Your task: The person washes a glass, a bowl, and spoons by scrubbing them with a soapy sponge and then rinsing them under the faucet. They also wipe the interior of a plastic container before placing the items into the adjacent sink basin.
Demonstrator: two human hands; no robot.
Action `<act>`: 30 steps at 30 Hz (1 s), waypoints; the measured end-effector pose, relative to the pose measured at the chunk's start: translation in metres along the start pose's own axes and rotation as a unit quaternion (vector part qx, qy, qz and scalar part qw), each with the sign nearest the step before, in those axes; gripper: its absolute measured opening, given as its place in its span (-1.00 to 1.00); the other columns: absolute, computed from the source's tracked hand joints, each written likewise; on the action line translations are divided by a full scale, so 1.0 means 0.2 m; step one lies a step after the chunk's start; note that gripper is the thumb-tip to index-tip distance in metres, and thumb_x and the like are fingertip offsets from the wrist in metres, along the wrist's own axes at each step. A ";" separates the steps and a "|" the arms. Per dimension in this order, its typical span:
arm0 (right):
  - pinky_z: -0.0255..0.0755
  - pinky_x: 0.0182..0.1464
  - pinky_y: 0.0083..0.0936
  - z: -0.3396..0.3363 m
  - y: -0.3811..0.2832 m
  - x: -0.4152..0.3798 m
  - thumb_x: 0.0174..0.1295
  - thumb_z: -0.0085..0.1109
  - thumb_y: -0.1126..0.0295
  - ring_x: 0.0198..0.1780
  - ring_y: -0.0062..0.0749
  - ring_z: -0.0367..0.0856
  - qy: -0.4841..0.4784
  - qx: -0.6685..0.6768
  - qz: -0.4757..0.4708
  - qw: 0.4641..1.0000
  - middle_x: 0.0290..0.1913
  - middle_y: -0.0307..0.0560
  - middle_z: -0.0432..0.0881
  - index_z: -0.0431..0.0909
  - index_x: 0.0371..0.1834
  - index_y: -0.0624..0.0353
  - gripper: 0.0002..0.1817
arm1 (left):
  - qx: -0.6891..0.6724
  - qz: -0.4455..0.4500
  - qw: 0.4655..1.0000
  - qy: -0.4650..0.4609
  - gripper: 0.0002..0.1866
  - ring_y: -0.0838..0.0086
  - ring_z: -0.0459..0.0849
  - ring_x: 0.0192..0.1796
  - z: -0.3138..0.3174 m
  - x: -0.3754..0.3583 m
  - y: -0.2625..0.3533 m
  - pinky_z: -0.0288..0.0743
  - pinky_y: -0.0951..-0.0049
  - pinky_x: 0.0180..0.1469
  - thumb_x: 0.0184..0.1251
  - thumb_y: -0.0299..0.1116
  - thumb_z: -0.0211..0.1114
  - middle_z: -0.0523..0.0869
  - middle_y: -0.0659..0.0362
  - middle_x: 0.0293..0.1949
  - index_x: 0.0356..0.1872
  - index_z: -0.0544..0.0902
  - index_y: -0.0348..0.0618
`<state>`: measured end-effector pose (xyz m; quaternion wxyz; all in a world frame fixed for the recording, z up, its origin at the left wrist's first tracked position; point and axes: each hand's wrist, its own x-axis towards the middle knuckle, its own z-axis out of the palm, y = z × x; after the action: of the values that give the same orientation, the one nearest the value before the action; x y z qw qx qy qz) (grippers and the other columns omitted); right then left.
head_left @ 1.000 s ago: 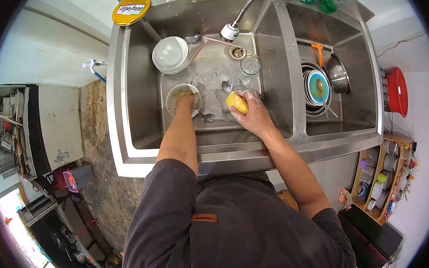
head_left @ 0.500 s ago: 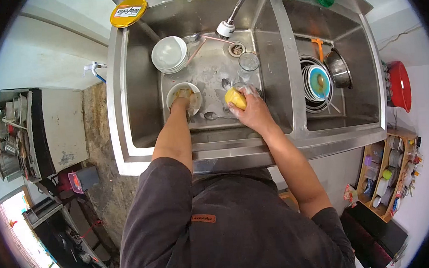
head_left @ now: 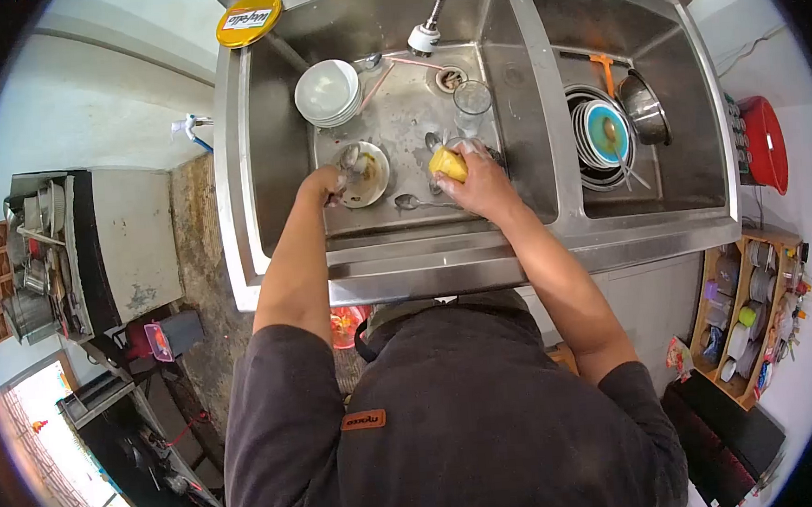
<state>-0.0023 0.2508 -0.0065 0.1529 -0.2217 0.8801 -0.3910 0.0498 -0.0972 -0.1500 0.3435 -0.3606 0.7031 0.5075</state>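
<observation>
Presently, the yellow sponge (head_left: 447, 164) is gripped in the right hand (head_left: 485, 179), well apart from the soiled bowl (head_left: 379, 183). The bowl, round and without a long axis, is situated just right of the curled left hand (head_left: 327, 182), the nearer one; whether the rim is grasped cannot be told. Counted: one sponge, one soiled bowl, one glass (head_left: 473, 101), at least two spoons (head_left: 407, 201).

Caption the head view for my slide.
At the sink: left hand at a white dish, right hand holding a yellow sponge.
</observation>
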 end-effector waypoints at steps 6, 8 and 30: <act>0.40 0.20 -0.20 0.01 -0.03 -0.04 0.12 0.33 0.10 0.16 0.10 0.51 -0.039 -0.017 0.033 0.999 0.12 0.21 0.49 0.47 0.07 0.31 -0.42 | -0.041 0.039 0.998 0.000 -0.83 0.31 0.52 -0.64 -0.09 -0.18 0.11 0.35 0.28 -0.65 0.19 -0.44 0.19 0.62 0.06 -0.54 -0.57 0.55 -0.24; 0.40 0.21 -0.19 0.03 -0.02 -0.05 0.12 0.34 0.09 0.16 0.11 0.50 -0.038 -0.020 0.025 0.999 0.14 0.22 0.48 0.47 0.08 0.32 -0.41 | 0.673 0.278 0.685 0.036 -0.88 0.10 0.73 -0.38 -0.10 -0.24 0.16 0.61 0.17 -0.37 0.18 -0.47 0.18 0.72 -0.11 -0.37 -0.35 0.63 -0.31; 0.50 0.03 -0.41 -0.43 -0.61 0.91 0.29 0.15 0.41 -0.04 -0.29 0.62 0.183 0.219 -0.125 0.950 -0.07 0.07 0.61 0.27 0.09 0.27 -0.62 | -0.094 0.205 0.950 0.217 -0.62 -0.17 0.65 -0.01 0.20 -0.41 0.18 0.50 0.05 -0.02 0.26 -0.24 0.23 0.67 -0.33 -0.16 -0.13 0.56 -0.44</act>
<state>-0.1630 0.1389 0.1250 -0.0163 -0.2159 0.7508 -0.6241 0.0647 -0.0366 -0.0729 0.0358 -0.3402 0.7688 0.5403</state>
